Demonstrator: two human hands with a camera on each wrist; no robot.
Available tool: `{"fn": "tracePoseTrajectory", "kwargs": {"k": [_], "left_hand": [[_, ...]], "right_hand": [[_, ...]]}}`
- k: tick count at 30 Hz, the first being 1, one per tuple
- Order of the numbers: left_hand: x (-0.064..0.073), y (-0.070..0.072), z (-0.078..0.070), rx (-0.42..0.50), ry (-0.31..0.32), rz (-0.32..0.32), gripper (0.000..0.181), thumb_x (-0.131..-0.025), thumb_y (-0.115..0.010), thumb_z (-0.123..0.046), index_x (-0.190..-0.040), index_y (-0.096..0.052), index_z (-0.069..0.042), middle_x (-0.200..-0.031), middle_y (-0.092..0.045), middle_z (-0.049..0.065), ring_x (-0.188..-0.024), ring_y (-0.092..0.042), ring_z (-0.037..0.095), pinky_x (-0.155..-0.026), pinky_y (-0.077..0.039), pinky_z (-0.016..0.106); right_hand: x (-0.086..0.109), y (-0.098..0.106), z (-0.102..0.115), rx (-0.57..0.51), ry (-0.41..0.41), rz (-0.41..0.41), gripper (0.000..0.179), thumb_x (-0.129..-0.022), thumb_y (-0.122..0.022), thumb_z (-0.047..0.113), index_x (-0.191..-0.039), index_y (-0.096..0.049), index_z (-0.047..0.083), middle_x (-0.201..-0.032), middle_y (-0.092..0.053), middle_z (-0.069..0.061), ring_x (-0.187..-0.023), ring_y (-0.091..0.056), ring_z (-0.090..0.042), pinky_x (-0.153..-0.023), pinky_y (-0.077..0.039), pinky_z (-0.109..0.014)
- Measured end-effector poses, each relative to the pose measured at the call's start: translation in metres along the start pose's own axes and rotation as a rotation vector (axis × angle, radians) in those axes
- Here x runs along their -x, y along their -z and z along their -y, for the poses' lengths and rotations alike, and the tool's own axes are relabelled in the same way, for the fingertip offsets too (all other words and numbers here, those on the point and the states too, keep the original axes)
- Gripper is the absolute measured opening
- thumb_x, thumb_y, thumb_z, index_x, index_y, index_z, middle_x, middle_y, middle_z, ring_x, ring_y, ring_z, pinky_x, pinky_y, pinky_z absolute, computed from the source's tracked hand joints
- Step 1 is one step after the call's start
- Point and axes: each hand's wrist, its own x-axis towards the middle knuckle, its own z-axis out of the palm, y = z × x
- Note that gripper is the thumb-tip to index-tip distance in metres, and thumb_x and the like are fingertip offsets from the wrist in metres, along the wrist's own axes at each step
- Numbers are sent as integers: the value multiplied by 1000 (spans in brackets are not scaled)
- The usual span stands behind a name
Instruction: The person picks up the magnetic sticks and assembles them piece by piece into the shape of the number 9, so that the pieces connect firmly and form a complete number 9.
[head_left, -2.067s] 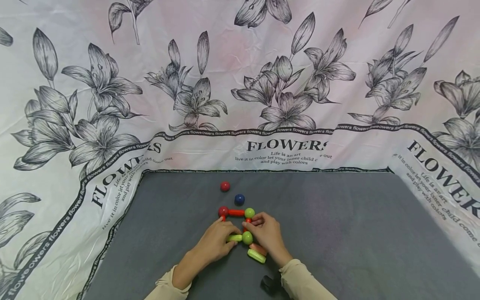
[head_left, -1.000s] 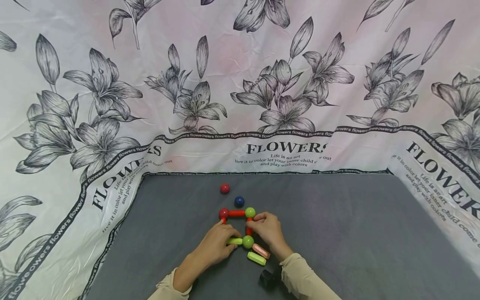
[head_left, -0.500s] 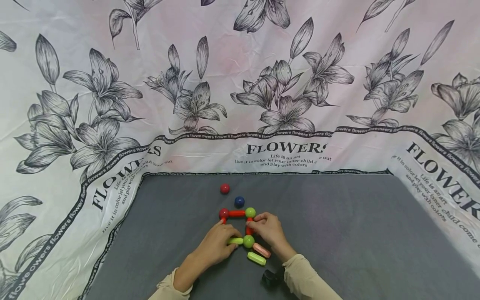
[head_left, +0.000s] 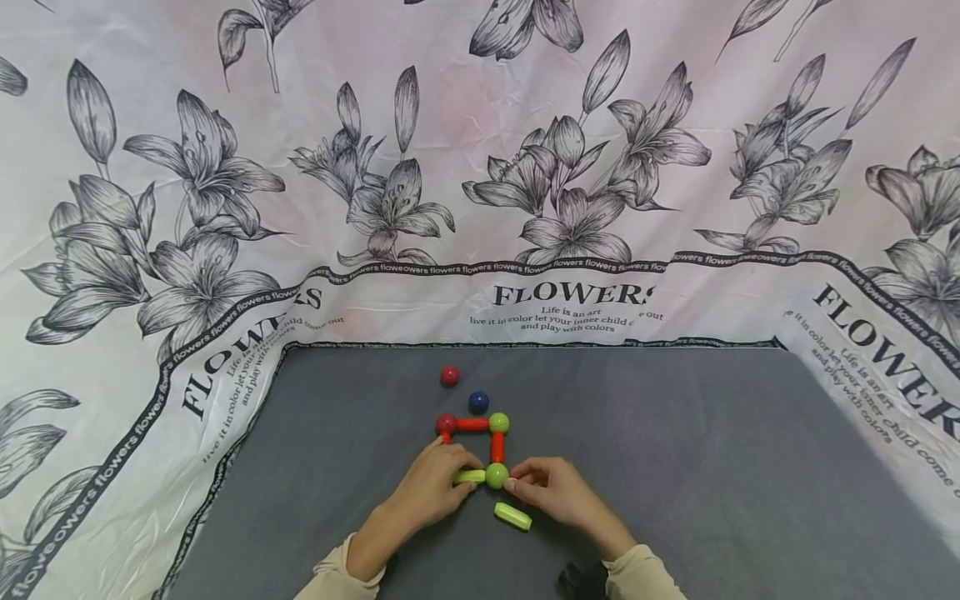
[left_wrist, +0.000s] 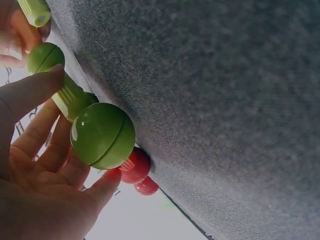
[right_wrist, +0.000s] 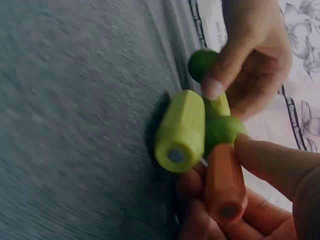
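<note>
Magnetic rods and balls form a four-sided frame: a dark red ball (head_left: 446,424), a red rod (head_left: 472,425), a green ball (head_left: 498,422), another red rod (head_left: 497,447) and a near green ball (head_left: 497,476). My left hand (head_left: 431,483) pinches the yellow-green rod (head_left: 470,477) on the near side, its forefinger at the left red rod. A further green ball (left_wrist: 102,136) at that corner shows in the left wrist view. My right hand (head_left: 558,493) holds an orange rod (right_wrist: 225,182) between thumb and fingers, one end against the near green ball; the head view hides this rod.
A loose yellow-green rod (head_left: 513,516) lies just in front of my right hand. Behind the frame are a blue ball (head_left: 478,402) and a red ball (head_left: 450,376). A black object (head_left: 581,579) is beside the right sleeve. Flower-printed cloth (head_left: 570,300) borders the grey table.
My right hand has left the right-hand red rod, come nearer and taken up the orange rod that lay beside the loose yellow-green one. The left hand keeps its hold.
</note>
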Motion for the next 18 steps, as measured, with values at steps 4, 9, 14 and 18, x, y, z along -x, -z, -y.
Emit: {"fn": "tracePoseTrajectory", "kwargs": {"k": [4, 9, 14, 18], "left_hand": [[-1, 0, -1, 8, 10, -8, 18, -82, -81, -13, -99, -77, -13, -93, -74, -2, -92, -68, 13, -109, -43, 58], [-3, -2, -1, 21, 18, -13, 17, -82, -81, -12, -98, -77, -13, -92, -74, -2, -93, -69, 13, -108, -44, 58], [-4, -4, -2, 12, 22, -16, 18, -81, -82, -13, -98, -77, -13, -92, -74, -3, -92, -68, 13, -108, -44, 57], [-5, -5, -3, 0, 22, -16, 18, -81, -82, -13, -98, -77, -13, -92, -74, -3, -92, -69, 12, -108, -44, 58]], "right_hand": [[3, -6, 1, 30, 15, -56, 27, -95, -70, 30, -103, -75, 4, -85, -75, -7, -63, -61, -3, -56, -50, -22], [6, -9, 2, 5, 7, -105, 26, -93, -71, 29, -100, -74, 4, -81, -75, -7, -61, -62, -5, -55, -50, -22], [7, -12, 2, 13, -11, -141, 24, -92, -72, 29, -97, -74, 6, -76, -72, -3, -60, -61, -4, -53, -48, -21], [7, -15, 2, 61, -25, -189, 19, -91, -72, 28, -93, -73, 9, -72, -67, 3, -57, -55, 0, -51, -44, -19]]}}
